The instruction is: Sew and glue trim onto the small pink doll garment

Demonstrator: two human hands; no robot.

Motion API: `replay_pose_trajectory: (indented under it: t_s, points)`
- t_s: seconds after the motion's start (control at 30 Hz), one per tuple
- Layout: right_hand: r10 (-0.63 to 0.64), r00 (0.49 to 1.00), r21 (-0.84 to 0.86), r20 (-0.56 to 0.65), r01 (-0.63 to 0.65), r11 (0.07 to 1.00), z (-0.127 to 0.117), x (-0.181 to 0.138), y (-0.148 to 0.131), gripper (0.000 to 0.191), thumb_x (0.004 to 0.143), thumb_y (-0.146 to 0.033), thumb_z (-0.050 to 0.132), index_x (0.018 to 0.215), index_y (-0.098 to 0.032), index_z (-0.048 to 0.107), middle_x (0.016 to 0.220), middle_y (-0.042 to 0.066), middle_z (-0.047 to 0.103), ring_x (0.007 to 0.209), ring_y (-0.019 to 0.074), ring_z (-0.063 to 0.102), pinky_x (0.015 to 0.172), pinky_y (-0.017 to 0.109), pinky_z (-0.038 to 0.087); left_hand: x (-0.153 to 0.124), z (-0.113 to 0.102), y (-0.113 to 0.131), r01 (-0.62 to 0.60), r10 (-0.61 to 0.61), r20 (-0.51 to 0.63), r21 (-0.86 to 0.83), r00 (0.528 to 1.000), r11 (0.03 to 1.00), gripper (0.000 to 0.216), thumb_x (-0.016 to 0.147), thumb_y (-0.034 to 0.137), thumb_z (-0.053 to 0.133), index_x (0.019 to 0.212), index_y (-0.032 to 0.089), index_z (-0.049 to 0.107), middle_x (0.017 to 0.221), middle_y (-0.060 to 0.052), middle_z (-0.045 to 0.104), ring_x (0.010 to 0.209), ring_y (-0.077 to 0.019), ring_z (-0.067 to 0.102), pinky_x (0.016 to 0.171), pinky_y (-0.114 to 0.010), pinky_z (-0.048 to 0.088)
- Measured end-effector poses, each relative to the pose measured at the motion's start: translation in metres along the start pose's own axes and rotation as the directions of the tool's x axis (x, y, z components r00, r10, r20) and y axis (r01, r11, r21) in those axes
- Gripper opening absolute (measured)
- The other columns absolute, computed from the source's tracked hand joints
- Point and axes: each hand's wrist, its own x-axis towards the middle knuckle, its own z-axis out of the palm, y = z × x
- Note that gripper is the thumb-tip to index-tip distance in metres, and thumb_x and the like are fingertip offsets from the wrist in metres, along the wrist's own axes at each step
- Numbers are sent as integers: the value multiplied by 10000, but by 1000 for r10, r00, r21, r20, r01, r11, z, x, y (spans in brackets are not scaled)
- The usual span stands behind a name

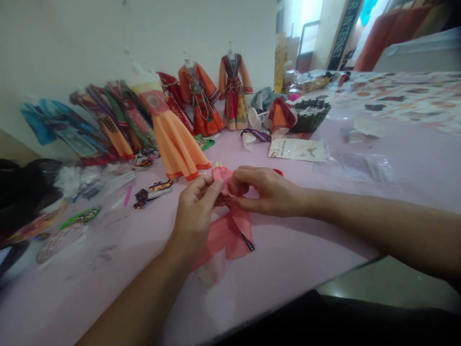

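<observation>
Pink cloth (226,233), pinched in both hands (192,206) (270,192), drapes onto the lilac table (288,254).

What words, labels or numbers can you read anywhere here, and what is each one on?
"R-INTERNET": pale letters on the dark slanting strip at upper right; the mark after the R is unclear.
Too small and blurred to read: the print on the white card.

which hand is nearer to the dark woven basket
The right. The right hand grips the pink cloth on the near side of the dark woven basket, slightly to its left; the left hand grips the same cloth, farther left.
</observation>
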Motion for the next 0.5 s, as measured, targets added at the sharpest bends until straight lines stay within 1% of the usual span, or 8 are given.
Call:
replay_pose_trajectory:
  t_s: [0.1,0.23,0.33,0.5]
  points:
    - [14,1000,14,9,-14,1000,-1,0,0,96,867,-179,632,811,-184,554,791,-2,576,707,127,507,680,272,394,0,0,0,6,-6,-10,16,1000,1000,137,825,275,753,738,191,688,702,14,637,645,-116,580,646,-241,493]
    - [89,996,124,27,-92,988,-4,1,0,87,808,-106,588,802,-185,554,774,-16,577,704,121,513,679,266,409,1,1,1,35,-34,-32,19,999,999,154,804,279,764,718,189,672,680,19,634,628,-113,584,662,-245,515]
    - [123,991,220,51,-132,967,-8,3,0,91,806,-98,577,781,-181,548,744,-25,557,690,116,492,664,263,406,1,0,1,33,-32,-35,26,999,999,147,812,277,754,730,187,671,694,11,653,642,-113,595,669,-240,515]
    - [155,986,371,62,-167,913,-13,6,0,113,822,-137,603,747,-181,530,711,-35,510,672,109,440,622,256,366,2,-2,-1,-20,23,-40,80,999,997,177,835,274,725,705,192,638,690,13,634,659,-119,594,690,-249,508]
